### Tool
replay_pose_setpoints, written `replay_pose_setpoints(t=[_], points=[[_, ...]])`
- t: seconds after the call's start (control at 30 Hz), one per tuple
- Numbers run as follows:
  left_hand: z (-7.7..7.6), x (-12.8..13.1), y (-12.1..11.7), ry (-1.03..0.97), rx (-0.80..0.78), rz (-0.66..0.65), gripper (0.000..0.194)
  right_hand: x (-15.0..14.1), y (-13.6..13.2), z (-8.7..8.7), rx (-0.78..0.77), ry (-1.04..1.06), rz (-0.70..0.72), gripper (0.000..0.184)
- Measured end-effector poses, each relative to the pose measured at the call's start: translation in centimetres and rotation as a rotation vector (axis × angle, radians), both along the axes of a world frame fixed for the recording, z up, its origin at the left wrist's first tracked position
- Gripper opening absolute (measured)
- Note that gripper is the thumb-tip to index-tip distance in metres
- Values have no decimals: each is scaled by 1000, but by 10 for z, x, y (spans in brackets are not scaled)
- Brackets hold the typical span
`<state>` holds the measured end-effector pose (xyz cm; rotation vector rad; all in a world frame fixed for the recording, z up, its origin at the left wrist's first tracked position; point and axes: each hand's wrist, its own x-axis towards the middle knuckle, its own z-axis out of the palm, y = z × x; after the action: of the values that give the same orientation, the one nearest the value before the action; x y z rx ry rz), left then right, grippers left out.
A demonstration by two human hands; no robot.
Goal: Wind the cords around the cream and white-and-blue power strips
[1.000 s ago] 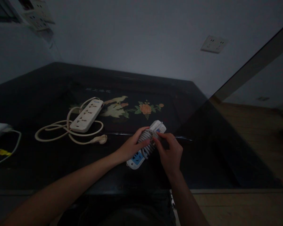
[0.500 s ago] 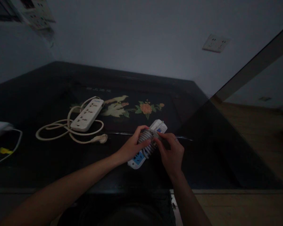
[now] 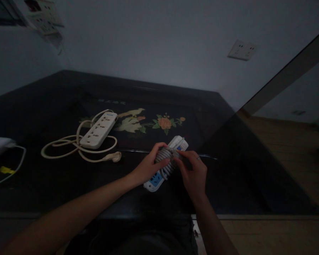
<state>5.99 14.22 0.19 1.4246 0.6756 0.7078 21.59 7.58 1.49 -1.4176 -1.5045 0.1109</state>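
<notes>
A white and blue power strip (image 3: 155,181) lies tilted at the front of the dark table, its grey cord (image 3: 164,157) wound round its middle in several turns. My left hand (image 3: 151,161) grips the strip and the coils from the left, thumb across the windings. From the right, my right hand (image 3: 194,170) pinches at the cord near the top of the coils; its thumb and forefinger are close together on what looks like the plug end, too dim to make out clearly.
Left of my hands lies a second white power strip (image 3: 98,131) with a loosely looped cord and plug (image 3: 114,156). A white device (image 3: 0,146) with a cable and a yellow tag (image 3: 6,170) is at the far left. A wall socket (image 3: 241,50) is behind the table (image 3: 228,184).
My right fingers have shifted slightly on the cord end, which now sits turned against the coils. The left hand keeps its hold, and the strip stays in place.
</notes>
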Motion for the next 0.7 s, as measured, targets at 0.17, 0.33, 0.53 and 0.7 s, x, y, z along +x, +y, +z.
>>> replay_pose_setpoints(t=[0.17,0.33,0.53,0.7], points=[[-2,2,3,-15,-86,32,53,-5,1,-3,-56,80,7,21],[-1,4,5,-38,-194,102,53,-6,-4,-4,-73,149,-3,26],[13,4,3,-195,-495,130,50,-4,-6,-4,-72,275,-72,29],[26,1,4,-314,-588,160,50,-9,-1,-10,-204,431,57,37]])
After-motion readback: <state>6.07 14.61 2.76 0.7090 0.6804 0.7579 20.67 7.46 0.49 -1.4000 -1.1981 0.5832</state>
